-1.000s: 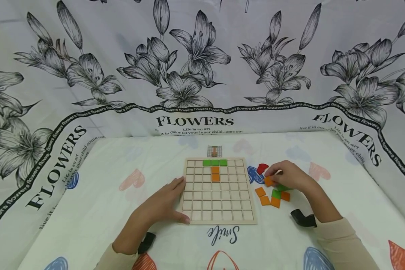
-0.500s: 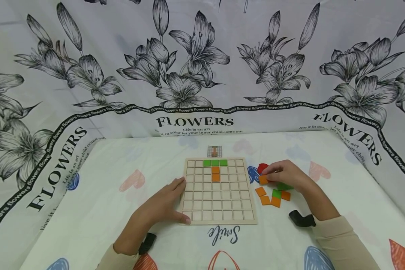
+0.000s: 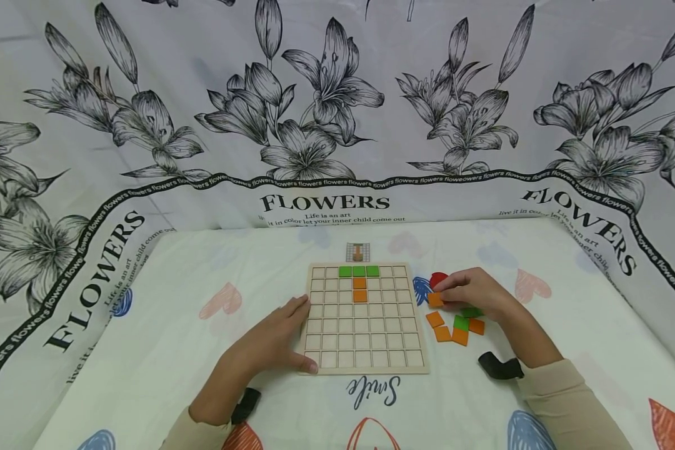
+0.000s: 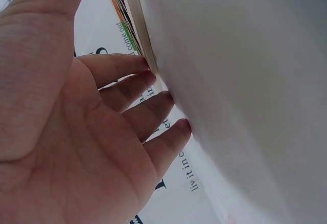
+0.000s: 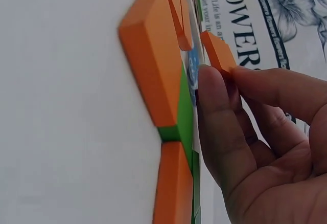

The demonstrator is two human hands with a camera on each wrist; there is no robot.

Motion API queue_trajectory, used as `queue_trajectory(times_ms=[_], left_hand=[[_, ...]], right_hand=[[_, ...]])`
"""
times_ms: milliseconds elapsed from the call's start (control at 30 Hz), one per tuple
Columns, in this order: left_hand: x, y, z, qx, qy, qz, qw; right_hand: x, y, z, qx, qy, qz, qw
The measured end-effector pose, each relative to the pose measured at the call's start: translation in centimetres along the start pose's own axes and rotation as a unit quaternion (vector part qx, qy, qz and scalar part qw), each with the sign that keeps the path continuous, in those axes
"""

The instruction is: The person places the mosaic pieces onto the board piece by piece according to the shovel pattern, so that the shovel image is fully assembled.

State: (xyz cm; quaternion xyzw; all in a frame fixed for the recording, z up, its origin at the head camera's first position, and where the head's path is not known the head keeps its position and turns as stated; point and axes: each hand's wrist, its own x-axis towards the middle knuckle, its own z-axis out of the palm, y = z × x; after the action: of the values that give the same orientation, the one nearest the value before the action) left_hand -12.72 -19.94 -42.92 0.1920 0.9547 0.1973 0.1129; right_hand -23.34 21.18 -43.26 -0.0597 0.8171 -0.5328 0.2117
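A wooden grid board (image 3: 345,340) lies at the middle of the table, with three green tiles (image 3: 359,271) in its far row and two orange tiles (image 3: 359,289) below the middle one. My left hand (image 3: 272,337) rests against the board's left edge, its fingers extended and the thumb at the near corner. To the right of the board, my right hand (image 3: 475,292) pinches an orange tile (image 5: 218,52) between thumb and fingertips. Loose orange tiles (image 3: 442,334) and green tiles (image 3: 460,322) lie just below that hand. A red piece (image 3: 439,279) is partly hidden behind its fingertips.
A small printed card or picture (image 3: 357,252) lies beyond the board's far edge. Black straps or mounts (image 3: 500,365) sit at both wrists. A white patterned cloth (image 3: 163,325) covers the table, and a flower-printed curtain (image 3: 326,125) rises behind it.
My right hand has shifted slightly left with the orange tile, toward the board. The left hand stays at the board's edge.
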Motion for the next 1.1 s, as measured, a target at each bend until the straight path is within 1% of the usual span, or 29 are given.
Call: queue_trajectory(times_ms=[200,300,533,733,833,967,1100], left_hand=[[0.0,0.0,0.0,-0.004,0.0,-0.005,1.0],[0.1,0.0,0.0,-0.004,0.001,-0.004,1.0],[0.1,0.0,0.1,0.0,0.0,-0.006,1.0],[0.1,-0.1,0.2,0.001,0.0,-0.01,1.0],[0.1,-0.1,0.3,0.002,0.001,-0.01,0.9999],[0.1,0.0,0.3,0.004,0.001,-0.008,1.0],[0.0,0.1,0.1,0.0,0.005,-0.003,1.0]], right_hand=[[0.1,-0.1,0.5,0.039,-0.007,-0.002,0.9992],[0.3,-0.1,0.8,0.049,-0.013,-0.008,0.9987],[0.5,-0.2,1.5,0.048,-0.015,-0.014,0.9986],[0.3,-0.4,2.2,0.066,-0.027,-0.015,0.9973],[0.4,-0.6,2.5,0.066,-0.035,-0.017,0.9971],[0.4,-0.8,3.0,0.06,-0.044,-0.025,0.997],[0.5,-1.1,3.6,0.07,-0.043,-0.019,0.9964]])
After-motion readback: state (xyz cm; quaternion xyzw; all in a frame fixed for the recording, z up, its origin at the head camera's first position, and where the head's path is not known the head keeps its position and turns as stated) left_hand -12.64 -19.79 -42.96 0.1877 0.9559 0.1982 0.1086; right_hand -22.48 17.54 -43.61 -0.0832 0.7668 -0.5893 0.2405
